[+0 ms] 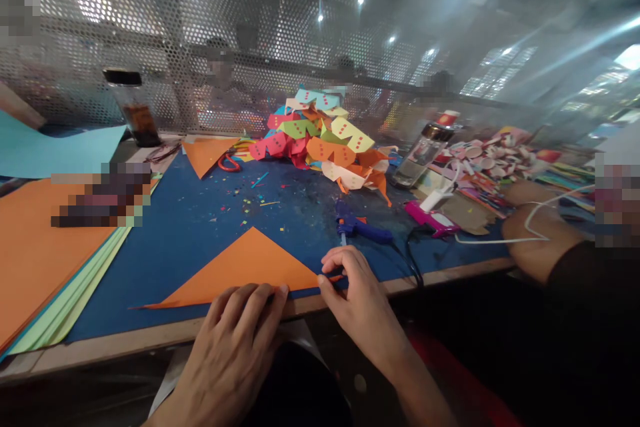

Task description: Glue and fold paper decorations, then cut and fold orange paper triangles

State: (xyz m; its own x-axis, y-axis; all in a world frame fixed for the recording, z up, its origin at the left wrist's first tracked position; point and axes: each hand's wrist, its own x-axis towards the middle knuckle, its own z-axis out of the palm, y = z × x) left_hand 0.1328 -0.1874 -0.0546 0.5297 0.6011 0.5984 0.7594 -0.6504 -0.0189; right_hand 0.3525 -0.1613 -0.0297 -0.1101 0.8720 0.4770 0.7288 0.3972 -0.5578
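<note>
An orange sheet of paper [250, 263], folded into a triangle, lies at the table's front edge with its peak pointing away from me. My left hand [245, 327] rests on the paper's near edge, fingers laid side by side over it and bent slightly. At the right corner, the thumb and fingers of my right hand [355, 293] pinch the thin orange tip. Just beyond that hand is a blue glue gun [367, 230], its cord running down to the table edge.
Stacked orange paper [45, 240] fills the left, with a phone-like dark object [105, 197] on it. Red-handled scissors [229, 161], a pile of folded paper shapes [320, 137] and two bottles, one dark-lidded [137, 117], stand behind. Rightward are a pink device [433, 219] and another person's arm [545, 233].
</note>
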